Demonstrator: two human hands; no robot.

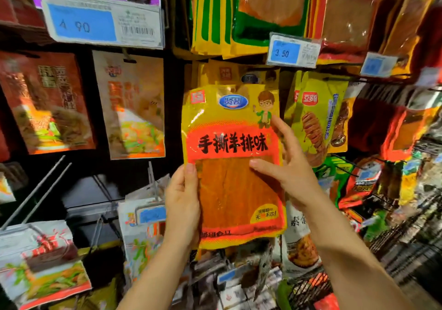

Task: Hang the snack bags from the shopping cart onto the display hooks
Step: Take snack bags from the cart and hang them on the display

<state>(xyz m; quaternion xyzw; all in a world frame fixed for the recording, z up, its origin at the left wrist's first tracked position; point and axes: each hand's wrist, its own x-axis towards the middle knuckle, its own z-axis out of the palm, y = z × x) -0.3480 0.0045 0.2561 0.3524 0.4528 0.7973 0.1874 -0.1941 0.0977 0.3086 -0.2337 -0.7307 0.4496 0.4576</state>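
A yellow and orange snack bag (233, 166) with black lettering is held upright in front of the display, level with matching yellow bags (239, 75) hanging behind it. My left hand (183, 204) grips its lower left edge, thumb on the front. My right hand (289, 166) holds its right edge, thumb across the clear window and fingers behind. The bag's top edge overlaps the hanging bags; the hook itself is hidden.
Two bare metal hooks (35, 192) stick out at lower left. Price tags (293, 50) hang above. More snack bags (315, 116) hang on the right, others (130, 108) on the left. Wire cart mesh (311, 290) shows at lower right.
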